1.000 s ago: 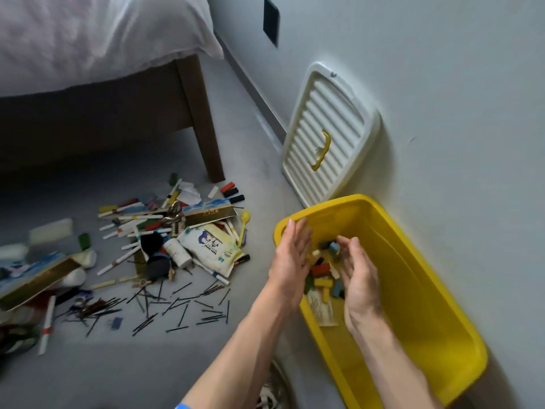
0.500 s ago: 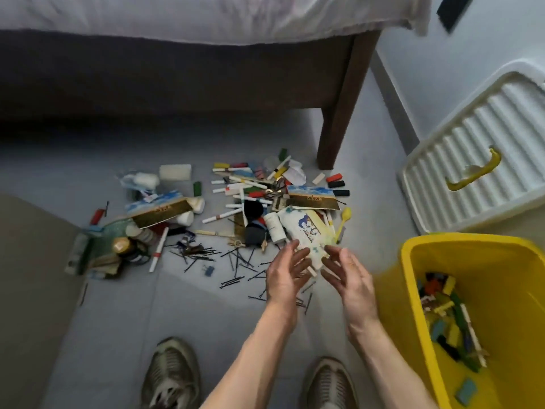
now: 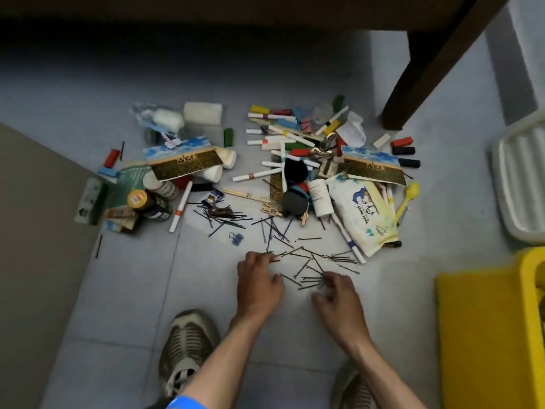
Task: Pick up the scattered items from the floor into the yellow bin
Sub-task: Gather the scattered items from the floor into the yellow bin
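Both hands are down on the grey tiled floor (image 3: 124, 305) among a loose spread of dark hairpins (image 3: 312, 261). The left hand (image 3: 258, 286) has its fingers curled, their tips touching the pins at the spread's left edge; whether it pinches any cannot be told. The right hand (image 3: 339, 295) has fingers curled onto a small bunch of pins at their near end.

Just beyond the hands more hairpins fan out, with a blue binder clip (image 3: 236, 238) up and left of the left hand. Farther out lies the main heap: white markers (image 3: 253, 175) with coloured bands, coloured blocks (image 3: 401, 142), a white bottle (image 3: 321, 198), and a pack of baby wipes (image 3: 367, 215) up and right of the right hand, with a yellow spoon (image 3: 408, 197) beside it. Up and left of the left hand sit jars (image 3: 147, 202) and a printed box (image 3: 184, 160).

The yellow bin (image 3: 483, 335) stands well to the right of the right hand, at the frame's edge; its contents are hardly visible. A white ribbed lid (image 3: 522, 178) is beyond it. Two shoes (image 3: 185, 346) flank the forearms.
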